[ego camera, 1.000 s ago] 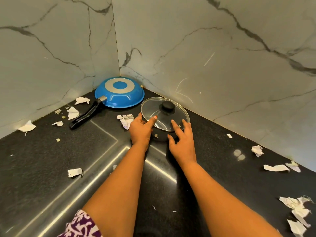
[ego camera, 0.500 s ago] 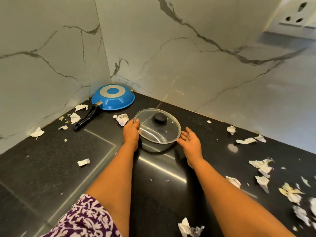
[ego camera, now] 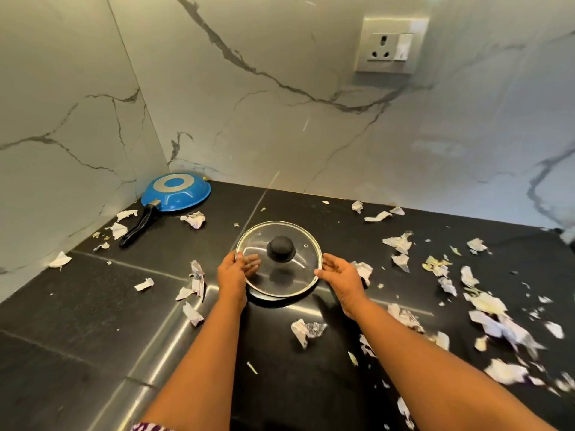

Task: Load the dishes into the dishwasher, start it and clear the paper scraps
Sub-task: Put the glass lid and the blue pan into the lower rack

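The glass lid (ego camera: 295, 276) has come away from the wall corner and the blue pan (ego camera: 177, 192) since half a second ago and now sits nearer the person, over the middle of the black worktop (ego camera: 93, 300). The view has also pulled back, so a wall socket (ego camera: 390, 45) and many more paper scraps (ego camera: 485, 303) on the right side now show. The left hand (ego camera: 231, 273) grips the lid's left rim, its fingers (ego camera: 252, 264) visible through the glass beneath it. The right hand (ego camera: 340, 276), which was open beside the lid before, now holds the right rim with lightly curled fingers. The lid is round and clear, with a thin metal rim, a small vent hole and a black knob (ego camera: 281, 248) at its centre. Its dark reflection lies on the worktop under the near edge. The blue pan rests upside down in the corner, well apart from the lid.
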